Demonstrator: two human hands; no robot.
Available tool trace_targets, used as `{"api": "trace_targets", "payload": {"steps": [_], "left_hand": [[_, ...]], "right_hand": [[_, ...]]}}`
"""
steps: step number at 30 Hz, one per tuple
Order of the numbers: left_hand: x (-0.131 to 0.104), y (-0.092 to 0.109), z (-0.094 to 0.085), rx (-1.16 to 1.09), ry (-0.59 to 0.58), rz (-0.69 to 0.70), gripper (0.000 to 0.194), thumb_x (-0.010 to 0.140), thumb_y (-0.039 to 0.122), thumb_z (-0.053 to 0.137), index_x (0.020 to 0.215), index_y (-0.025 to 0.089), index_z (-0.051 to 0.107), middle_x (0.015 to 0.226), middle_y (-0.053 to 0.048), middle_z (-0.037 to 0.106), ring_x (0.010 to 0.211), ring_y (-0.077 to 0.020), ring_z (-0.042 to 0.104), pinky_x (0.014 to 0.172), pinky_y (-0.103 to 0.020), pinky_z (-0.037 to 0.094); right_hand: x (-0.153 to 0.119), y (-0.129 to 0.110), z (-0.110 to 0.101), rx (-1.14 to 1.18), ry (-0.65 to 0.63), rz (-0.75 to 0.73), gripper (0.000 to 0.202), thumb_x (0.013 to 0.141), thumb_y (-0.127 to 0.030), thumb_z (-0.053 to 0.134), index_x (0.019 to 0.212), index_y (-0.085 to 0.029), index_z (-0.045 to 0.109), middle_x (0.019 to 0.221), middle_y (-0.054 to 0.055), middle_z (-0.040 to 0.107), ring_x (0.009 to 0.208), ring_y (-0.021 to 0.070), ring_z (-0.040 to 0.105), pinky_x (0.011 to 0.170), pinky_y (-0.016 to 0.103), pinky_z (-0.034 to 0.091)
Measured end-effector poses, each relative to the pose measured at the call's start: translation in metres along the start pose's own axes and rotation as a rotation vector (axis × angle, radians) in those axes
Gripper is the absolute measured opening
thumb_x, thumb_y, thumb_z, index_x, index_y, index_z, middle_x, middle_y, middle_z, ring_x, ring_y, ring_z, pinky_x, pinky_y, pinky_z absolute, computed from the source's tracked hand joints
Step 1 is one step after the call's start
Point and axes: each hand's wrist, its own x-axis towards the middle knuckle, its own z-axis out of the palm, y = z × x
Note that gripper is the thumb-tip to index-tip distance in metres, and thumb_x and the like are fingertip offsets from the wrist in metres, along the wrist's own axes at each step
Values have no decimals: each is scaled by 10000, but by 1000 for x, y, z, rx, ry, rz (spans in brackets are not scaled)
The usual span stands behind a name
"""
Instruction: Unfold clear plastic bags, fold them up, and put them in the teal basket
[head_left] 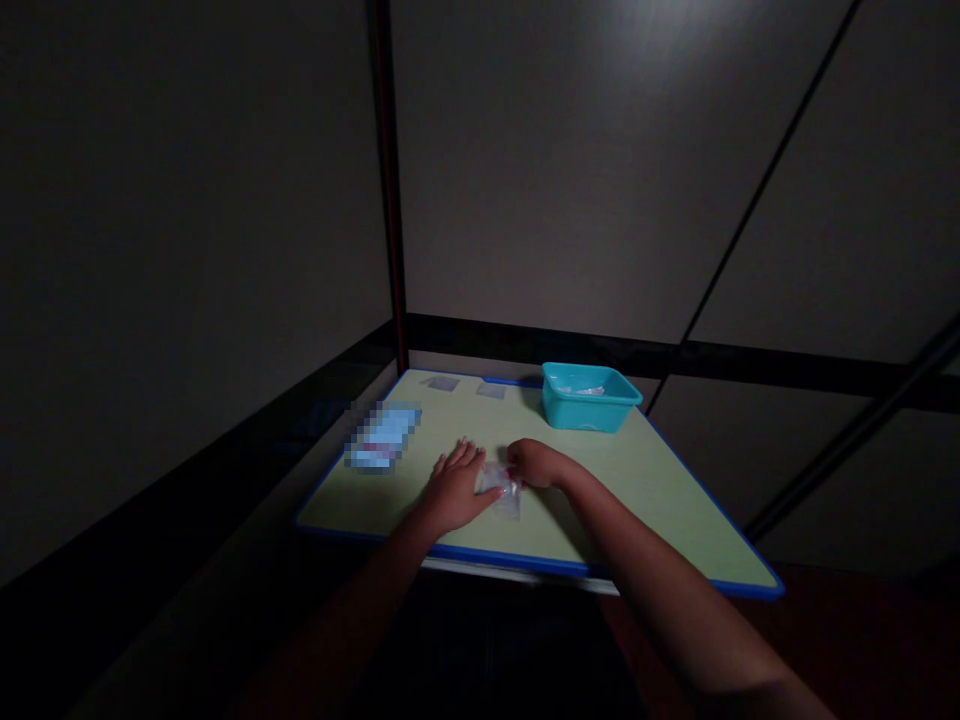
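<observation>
A small clear plastic bag (508,504) lies on the pale yellow tabletop (585,490) between my two hands. My left hand (456,490) rests with its fingers spread on the table, its thumb touching the bag. Curled over the bag's upper right part, my right hand (536,463) has its fingers pinched on the plastic. Part of the bag is hidden under my fingers. I cannot make out anything inside it.
A turquoise basket (589,411) holding clear plastic pieces stands at the back right. Flat clear plastic bags (491,391) lie along the far edge. A lit, pixelated phone-like screen (386,437) is at the left. Walls stand behind and to the left; the table edge is blue.
</observation>
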Motion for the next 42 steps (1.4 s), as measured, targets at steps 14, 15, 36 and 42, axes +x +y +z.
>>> {"api": "trace_targets", "payload": {"steps": [14,15,36,42], "left_hand": [[112,1,13,-281,318,337,243,871,291,466,877,178,681,982,-64,650,1001,-178,524,909,-301,397],[110,-1,11,-284,314,345,239,865,295,474,855,174,681,958,-64,652,986,-180,527,906,-305,392],[100,-3,4,-1057,-142,-117,332,570,376,753,747,110,662,653,-21,642,579,-114,556,565,-218,398],[98,-3,-3,-1313,-204,-283,198,581,169,764,722,80,656,675,-63,666,605,-138,616,657,-279,490]], "right_hand": [[26,59,20,857,160,-281,296,675,-413,603,662,-200,398,480,-69,470,400,90,484,391,196,354],[27,58,21,847,197,-274,292,678,-411,603,661,-199,402,472,-69,469,380,85,466,381,195,336],[38,63,22,1019,489,-259,320,624,-368,678,780,-177,475,504,-84,467,429,77,416,424,193,294],[40,63,20,1140,564,-203,378,628,-450,693,764,-170,480,477,-84,460,402,57,378,380,170,272]]}}
